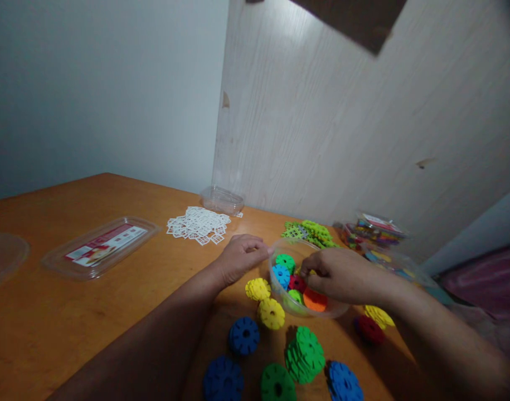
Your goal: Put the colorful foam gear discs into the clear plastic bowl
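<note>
Left hand (243, 259) meets a clear bowl (289, 307) at its rim, though I can't tell whether it grips; the right hand (340, 273) reaches inside, fingers curled, their hold hidden from me. Coloured discs (300, 285) lie in the bowl, beside the right hand's fingertips. Yellow discs (258, 289) sit near the left hand, white pieces (198, 224) beyond it.

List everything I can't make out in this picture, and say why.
All in the head view:
- Right hand: its own curled fingers hide whether it grips a disc.
- Clear bowl: its right side is partly hidden behind that hand.
- Front green disc: cut off by the bottom edge.
- Round lid: cut off by the left edge.
- Label: print too small and blurred.
</note>
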Action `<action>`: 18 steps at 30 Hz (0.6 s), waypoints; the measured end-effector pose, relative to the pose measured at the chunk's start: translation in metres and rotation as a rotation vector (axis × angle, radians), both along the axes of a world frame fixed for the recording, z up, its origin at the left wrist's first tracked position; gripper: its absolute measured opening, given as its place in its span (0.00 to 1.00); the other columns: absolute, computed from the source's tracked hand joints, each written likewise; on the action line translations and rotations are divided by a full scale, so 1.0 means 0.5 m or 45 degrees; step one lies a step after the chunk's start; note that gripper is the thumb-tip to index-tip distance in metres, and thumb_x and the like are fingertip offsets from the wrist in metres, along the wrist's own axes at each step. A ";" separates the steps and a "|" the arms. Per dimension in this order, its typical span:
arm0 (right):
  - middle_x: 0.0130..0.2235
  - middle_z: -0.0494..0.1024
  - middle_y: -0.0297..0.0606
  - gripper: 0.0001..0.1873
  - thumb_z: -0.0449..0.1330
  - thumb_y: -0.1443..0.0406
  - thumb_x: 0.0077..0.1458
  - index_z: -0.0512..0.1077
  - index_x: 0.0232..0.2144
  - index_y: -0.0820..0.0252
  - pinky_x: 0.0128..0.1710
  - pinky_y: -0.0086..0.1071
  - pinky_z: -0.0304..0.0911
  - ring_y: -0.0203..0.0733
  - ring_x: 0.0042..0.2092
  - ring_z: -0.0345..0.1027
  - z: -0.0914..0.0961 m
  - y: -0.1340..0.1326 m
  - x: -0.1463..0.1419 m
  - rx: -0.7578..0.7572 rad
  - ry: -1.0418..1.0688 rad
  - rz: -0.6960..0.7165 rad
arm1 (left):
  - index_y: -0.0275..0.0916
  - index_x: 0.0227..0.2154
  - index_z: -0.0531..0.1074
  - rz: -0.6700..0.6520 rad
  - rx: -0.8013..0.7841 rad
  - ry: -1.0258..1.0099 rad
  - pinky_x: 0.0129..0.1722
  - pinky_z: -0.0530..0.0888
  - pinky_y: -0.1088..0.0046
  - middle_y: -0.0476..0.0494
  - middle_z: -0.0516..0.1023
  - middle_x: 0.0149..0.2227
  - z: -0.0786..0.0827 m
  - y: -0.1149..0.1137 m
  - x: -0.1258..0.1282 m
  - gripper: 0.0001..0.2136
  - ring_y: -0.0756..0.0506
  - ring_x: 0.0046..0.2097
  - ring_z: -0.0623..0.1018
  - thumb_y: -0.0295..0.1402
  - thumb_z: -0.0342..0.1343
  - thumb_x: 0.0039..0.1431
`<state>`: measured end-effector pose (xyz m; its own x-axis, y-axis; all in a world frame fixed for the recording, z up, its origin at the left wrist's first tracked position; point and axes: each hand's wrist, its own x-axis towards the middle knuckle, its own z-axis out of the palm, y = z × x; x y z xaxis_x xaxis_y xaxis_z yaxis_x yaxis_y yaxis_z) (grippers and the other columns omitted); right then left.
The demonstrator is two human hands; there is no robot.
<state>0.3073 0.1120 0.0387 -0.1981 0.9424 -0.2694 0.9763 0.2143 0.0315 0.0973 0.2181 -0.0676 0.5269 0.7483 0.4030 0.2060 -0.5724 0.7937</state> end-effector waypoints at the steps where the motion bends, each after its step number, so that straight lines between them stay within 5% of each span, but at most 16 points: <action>1: 0.30 0.81 0.33 0.12 0.57 0.62 0.55 0.81 0.35 0.51 0.31 0.30 0.55 0.38 0.30 0.70 0.001 -0.003 0.003 -0.032 0.048 0.014 | 0.40 0.29 0.82 0.004 -0.003 0.004 0.49 0.71 0.66 0.44 0.82 0.36 0.001 -0.001 0.000 0.15 0.42 0.45 0.77 0.44 0.56 0.60; 7: 0.31 0.81 0.29 0.11 0.60 0.61 0.54 0.80 0.38 0.49 0.33 0.27 0.58 0.36 0.31 0.69 -0.001 -0.013 0.005 -0.204 0.163 0.147 | 0.41 0.29 0.82 0.011 0.013 0.006 0.48 0.71 0.66 0.44 0.82 0.35 -0.002 0.002 0.000 0.16 0.42 0.45 0.77 0.45 0.55 0.61; 18: 0.30 0.80 0.30 0.09 0.61 0.62 0.51 0.80 0.35 0.49 0.31 0.28 0.56 0.37 0.31 0.70 0.009 -0.016 0.024 -0.141 0.058 0.117 | 0.42 0.31 0.82 0.019 0.001 -0.040 0.49 0.71 0.66 0.45 0.82 0.37 -0.008 0.001 0.001 0.14 0.43 0.45 0.78 0.45 0.57 0.60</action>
<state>0.3195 0.1039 0.0430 -0.2965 0.8848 -0.3595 0.9523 0.3024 -0.0412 0.0977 0.2187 -0.0714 0.5024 0.7559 0.4197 0.1895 -0.5699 0.7996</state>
